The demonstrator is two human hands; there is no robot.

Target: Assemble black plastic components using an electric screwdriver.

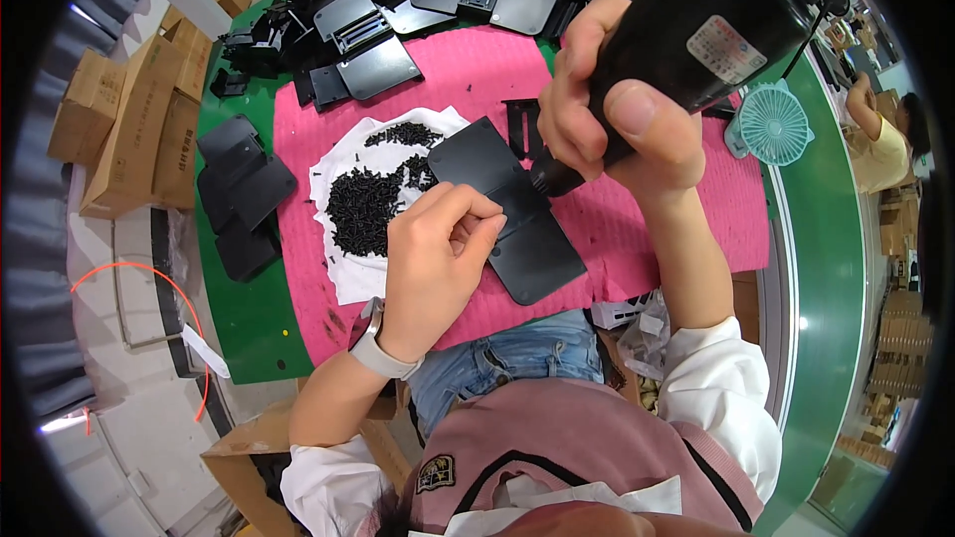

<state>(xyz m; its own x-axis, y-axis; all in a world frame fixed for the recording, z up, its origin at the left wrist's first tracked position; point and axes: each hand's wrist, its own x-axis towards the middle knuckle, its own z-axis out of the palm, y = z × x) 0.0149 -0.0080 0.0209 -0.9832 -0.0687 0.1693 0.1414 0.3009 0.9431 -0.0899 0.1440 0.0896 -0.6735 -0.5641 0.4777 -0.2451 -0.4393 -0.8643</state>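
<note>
My right hand [647, 134] is wrapped round a black electric screwdriver [662, 25], whose nose points down to the left. Its tip is close to the middle of a black plastic bracket [537, 257] made of two flat panels. Over the bracket's left edge, my left hand [430, 254] has thumb and forefinger pinched together; whatever they hold is hidden. Beside that hand, a heap of small black screws [363, 211] lies on a white cloth [346, 281]. A slim black frame piece [517, 127] rests just beyond the bracket.
A pink foam mat [662, 249] covers part of the green table [239, 338]. Many black brackets [373, 65] pile up along the far edge, and several flat black panels [244, 189] lie at left. A small mint-coloured fan [774, 124] stands at right. Cardboard boxes [149, 129] are stacked beyond the table's left side.
</note>
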